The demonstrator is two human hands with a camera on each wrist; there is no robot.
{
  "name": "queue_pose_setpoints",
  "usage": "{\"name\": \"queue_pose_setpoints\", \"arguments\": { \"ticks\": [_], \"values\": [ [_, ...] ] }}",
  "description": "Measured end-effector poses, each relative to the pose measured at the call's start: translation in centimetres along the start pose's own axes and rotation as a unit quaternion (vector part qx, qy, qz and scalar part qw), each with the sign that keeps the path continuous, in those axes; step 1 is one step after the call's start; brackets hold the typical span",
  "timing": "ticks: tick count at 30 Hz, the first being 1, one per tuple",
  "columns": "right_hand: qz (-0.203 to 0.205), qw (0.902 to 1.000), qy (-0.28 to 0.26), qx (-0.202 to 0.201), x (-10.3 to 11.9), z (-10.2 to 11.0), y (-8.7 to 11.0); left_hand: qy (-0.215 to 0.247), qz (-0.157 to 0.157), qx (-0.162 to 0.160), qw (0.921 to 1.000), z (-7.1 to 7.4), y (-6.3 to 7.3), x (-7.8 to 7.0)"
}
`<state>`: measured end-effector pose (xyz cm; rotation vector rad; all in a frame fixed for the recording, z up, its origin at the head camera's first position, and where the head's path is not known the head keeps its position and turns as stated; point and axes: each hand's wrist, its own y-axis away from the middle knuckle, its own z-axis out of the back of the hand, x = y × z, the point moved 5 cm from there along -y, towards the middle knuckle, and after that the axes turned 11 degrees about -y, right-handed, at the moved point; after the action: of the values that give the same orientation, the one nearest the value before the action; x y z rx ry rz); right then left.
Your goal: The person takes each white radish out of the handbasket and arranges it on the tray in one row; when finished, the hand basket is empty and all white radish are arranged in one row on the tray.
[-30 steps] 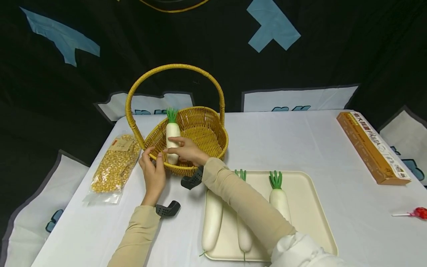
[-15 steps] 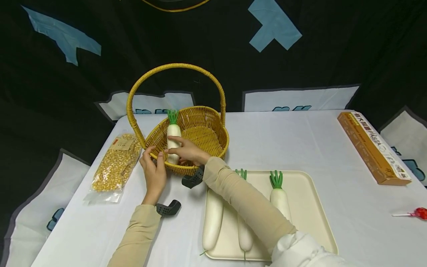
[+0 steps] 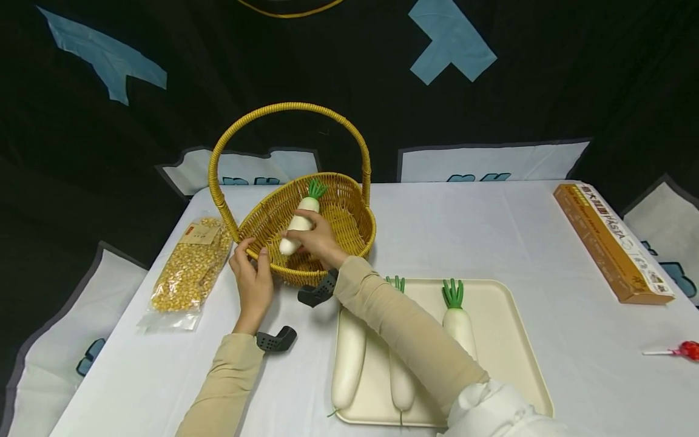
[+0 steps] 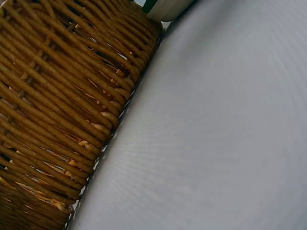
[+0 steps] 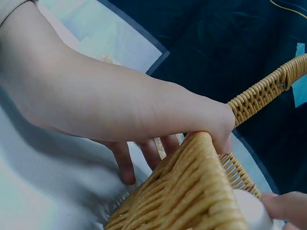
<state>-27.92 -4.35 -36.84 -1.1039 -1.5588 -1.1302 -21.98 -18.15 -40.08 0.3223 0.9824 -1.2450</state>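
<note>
A white radish (image 3: 307, 206) with green leaf stubs leans diagonally inside the yellow wicker basket (image 3: 355, 227). My right hand (image 3: 321, 240) pinches its body between thumb and fingers, over the basket's near side. With my left hand (image 3: 253, 288) I grip the basket's near-left rim. In the right wrist view, the left hand (image 5: 158, 108) hooks its thumb over the rim while its fingers lie along the outer wall. The radish's lower end (image 5: 250, 211) shows there behind the rim. Basket weave (image 4: 62, 100) fills the left wrist view's left side; no hand appears in it.
Right of the basket's front lies a cream tray (image 3: 510, 346) bearing three white radishes (image 3: 348, 364), partly covered by my right forearm. A bag of corn kernels (image 3: 191, 267) lies left. A pasta box (image 3: 611, 243) and a red lollipop (image 3: 687, 349) lie far right.
The radish has gone from standing nearly upright at the basket's left side to a rightward tilt nearer its middle, carried by my right hand. My left hand stays at the rim.
</note>
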Motion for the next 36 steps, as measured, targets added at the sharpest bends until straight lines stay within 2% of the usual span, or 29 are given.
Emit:
{"name": "queue_pose_setpoints", "arguments": {
  "ticks": [5,12,17,21,24,28,32,36],
  "values": [
    [0.006,0.9998,-0.019,0.007,0.3,0.2,0.1,0.005,0.003,0.002,1.0,-0.1,0.0,0.0],
    [0.006,0.9965,-0.043,0.071,1.2,0.2,1.5,0.001,0.016,0.003,0.9999,0.2,0.0,0.4],
    [-0.002,0.9862,-0.062,0.153,2.7,0.3,4.2,-0.003,0.016,-0.005,0.9999,0.5,-0.1,0.5],
    [-0.013,0.9775,-0.051,0.204,4.5,1.7,7.4,0.0,0.015,0.007,0.9999,0.2,0.0,0.3],
    [-0.016,0.9729,-0.021,0.23,5.6,3.9,9.9,0.002,0.014,0.019,0.9997,-0.1,0.1,0.2],
    [-0.013,0.969,0.039,0.244,6.5,8.3,13.2,0.005,0.009,0.02,0.9998,-0.2,0.2,0.2],
    [-0.017,0.9707,0.089,0.223,6.5,13.7,16.3,0.005,0.005,0.024,0.9997,-0.1,0.2,0.2],
    [-0.022,0.9725,0.158,0.17,5.8,19.2,19.0,0.005,0.01,0.029,0.9995,-0.2,0.1,0.2]
  ]
}}
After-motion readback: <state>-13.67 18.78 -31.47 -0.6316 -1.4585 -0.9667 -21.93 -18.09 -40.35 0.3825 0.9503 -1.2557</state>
